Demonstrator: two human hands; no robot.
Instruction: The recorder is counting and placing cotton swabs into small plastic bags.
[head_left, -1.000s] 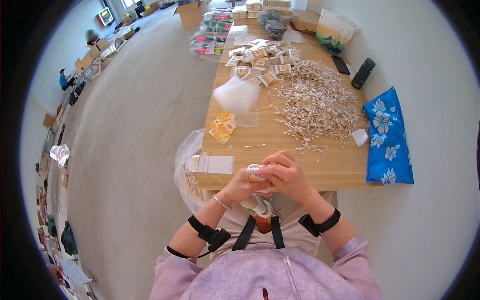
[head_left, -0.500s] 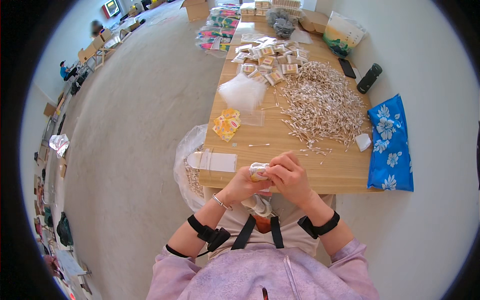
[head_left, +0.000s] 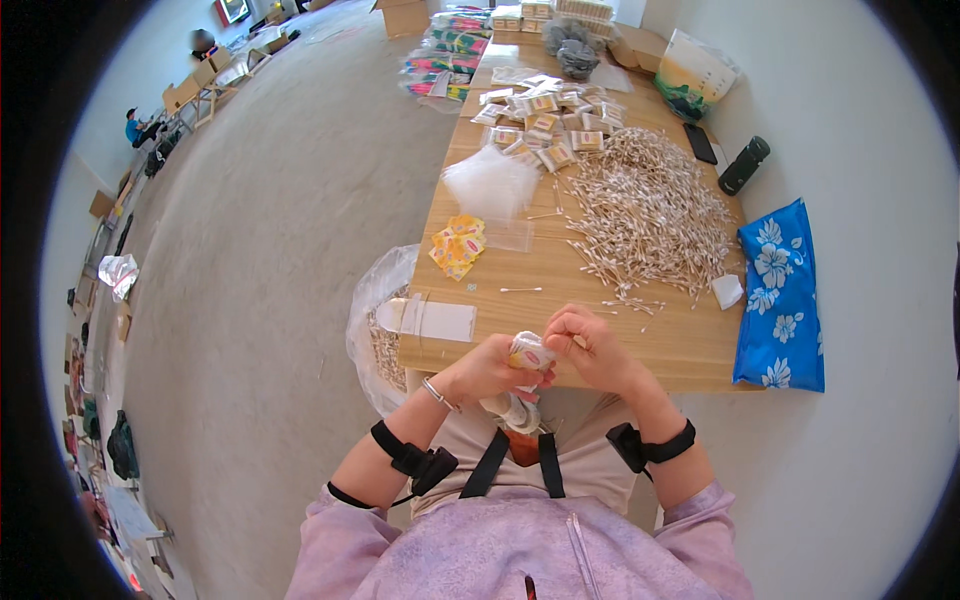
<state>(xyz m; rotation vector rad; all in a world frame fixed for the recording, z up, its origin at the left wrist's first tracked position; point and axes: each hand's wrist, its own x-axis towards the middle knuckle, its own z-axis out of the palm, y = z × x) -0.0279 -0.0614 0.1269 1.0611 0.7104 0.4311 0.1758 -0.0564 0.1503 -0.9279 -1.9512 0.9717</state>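
My left hand (head_left: 487, 372) is closed around a small clear packet of cotton swabs (head_left: 531, 351) with a yellow-and-white printed card in it, just over the table's near edge. My right hand (head_left: 596, 352) has its fingers curled, with thumb and fingertips pinched at the packet's upper right edge. A single cotton swab (head_left: 520, 290) lies on the table beyond my hands. Farther off to the right spreads a big heap of loose cotton swabs (head_left: 650, 205). Yellow printed cards (head_left: 458, 247) and a stack of clear plastic bags (head_left: 492, 182) lie at the left.
Filled swab packets (head_left: 545, 125) are piled toward the far end. A white card strip (head_left: 440, 320) lies at the left edge, above a plastic sack of swabs (head_left: 385, 355). Along the right side are a blue flowered pouch (head_left: 780, 295), a dark bottle (head_left: 744, 166) and a phone (head_left: 700, 144).
The packet has tilted and now shows more of its printed face. My right hand has shifted slightly right, from the packet's front to its upper right edge.
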